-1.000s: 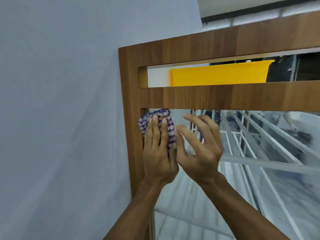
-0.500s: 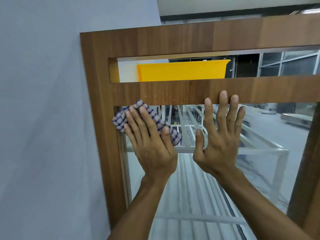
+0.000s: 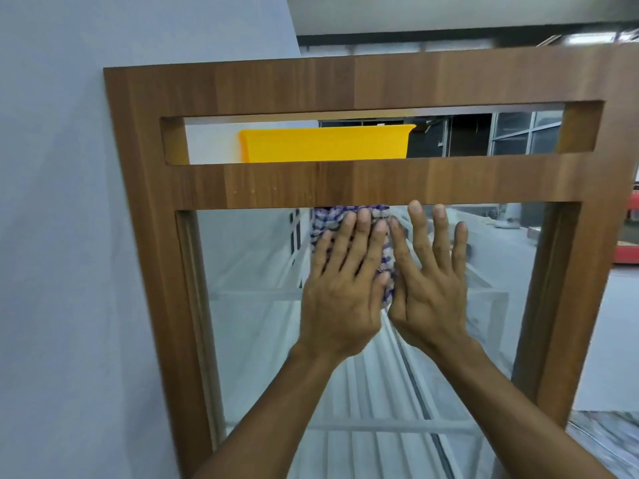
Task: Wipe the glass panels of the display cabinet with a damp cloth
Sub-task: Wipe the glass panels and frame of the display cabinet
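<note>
Fingers (image 3: 359,243) of my left hand (image 3: 340,295) straight, pressing checked cloth (image 3: 325,219) on glass panel (image 3: 249,271) top edge, right hand (image 3: 428,292) flat beside it, gripping nothing; bare palm may smudge wiped glass.

Wooden cabinet (image 3: 311,188) (glass-fronted): checked cloth (image 3: 325,219) against its pane (image 3: 249,254), yellow tub (image 3: 325,145) in upper opening.

A plain pale blue-grey wall (image 3: 69,236) fills the left side. A bright yellow plastic tub (image 3: 325,145) with a flared rim stands near the upper middle, its base hidden. Right of it, farther back, are dark-framed windows (image 3: 525,133). A white ceiling (image 3: 449,12) runs above, edged by a dark beam (image 3: 449,34). A red boxy object (image 3: 627,250) is cut off at the far right. White metal rails (image 3: 380,426) run lower down.
</note>
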A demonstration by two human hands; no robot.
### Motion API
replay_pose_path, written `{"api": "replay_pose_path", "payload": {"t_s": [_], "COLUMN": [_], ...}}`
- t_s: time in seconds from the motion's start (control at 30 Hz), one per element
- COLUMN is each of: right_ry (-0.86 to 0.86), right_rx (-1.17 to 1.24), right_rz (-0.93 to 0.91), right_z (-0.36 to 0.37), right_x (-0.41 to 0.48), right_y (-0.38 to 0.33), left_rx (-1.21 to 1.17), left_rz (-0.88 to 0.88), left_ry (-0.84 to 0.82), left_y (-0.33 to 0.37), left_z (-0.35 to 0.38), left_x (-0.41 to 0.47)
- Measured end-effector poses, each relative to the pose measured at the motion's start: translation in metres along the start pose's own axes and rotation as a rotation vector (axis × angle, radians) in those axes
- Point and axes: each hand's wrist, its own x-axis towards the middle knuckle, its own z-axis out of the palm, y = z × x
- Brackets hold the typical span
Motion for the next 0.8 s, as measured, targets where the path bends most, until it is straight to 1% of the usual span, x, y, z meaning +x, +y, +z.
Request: {"api": "replay_pose_path", "payload": {"t_s": [0.03, 0.07, 0.13, 0.17, 0.2, 0.3, 0.33, 0.37, 0.43, 0.47, 0.53, 0.6, 0.67, 0.73, 0.8], "right_ry": [-0.008, -0.018, -0.035, -0.036, -0.033, -0.004, 0.008, 0.017, 0.026, 0.022, 0.006, -0.005, -0.005, 0.023, 0.056], "right_rx": [-0.017, -0.034, -0.055, -0.056, -0.055, -0.089, -0.098, -0.099, -0.095, -0.097, -0.096, -0.069, -0.012, 0.062, 0.102], "right_rz": [0.011, 0.028, 0.049, 0.051, 0.052, 0.071, 0.080, 0.092, 0.116, 0.127, 0.127, 0.073, 0.026, 0.027, 0.056], "right_z": [-0.003, -0.006, -0.013, -0.016, -0.020, -0.035, -0.041, -0.047, -0.058, -0.063, -0.071, -0.076, -0.079, -0.080, -0.081], "right_x": [-0.004, -0.009, -0.018, -0.020, -0.021, -0.022, -0.023, -0.025, -0.032, -0.034, -0.036, -0.037, -0.039, -0.040, -0.039], "right_y": [0.008, 0.017, 0.033, 0.039, 0.045, 0.067, 0.075, 0.083, 0.097, 0.103, 0.115, 0.128, 0.139, 0.142, 0.141], "left_rx": [0.007, 0.025, 0.081, 0.089, 0.076, 0.018, 0.012, 0.019, 0.062, 0.081, 0.083, 0.075, 0.083, 0.096, 0.129], "left_rz": [0.005, -0.064, -0.299, -0.368, -0.358, -0.068, -0.037, -0.074, -0.228, -0.277, -0.263, -0.220, -0.243, -0.233, -0.157], "left_ry": [0.006, 0.045, 0.153, 0.178, 0.166, 0.053, 0.050, 0.073, 0.156, 0.177, 0.150, 0.112, 0.094, 0.086, 0.054], "left_y": [-0.005, -0.009, -0.004, 0.007, 0.021, 0.056, 0.060, 0.062, 0.073, 0.083, 0.108, 0.129, 0.144, 0.156, 0.170], "left_z": [0.001, 0.001, 0.002, 0.005, 0.010, 0.029, 0.034, 0.039, 0.046, 0.049, 0.059, 0.069, 0.076, 0.083, 0.088], "left_x": [-0.002, -0.005, -0.007, -0.003, 0.003, 0.014, 0.015, 0.015, 0.015, 0.017, 0.025, 0.032, 0.036, 0.036, 0.042]}}
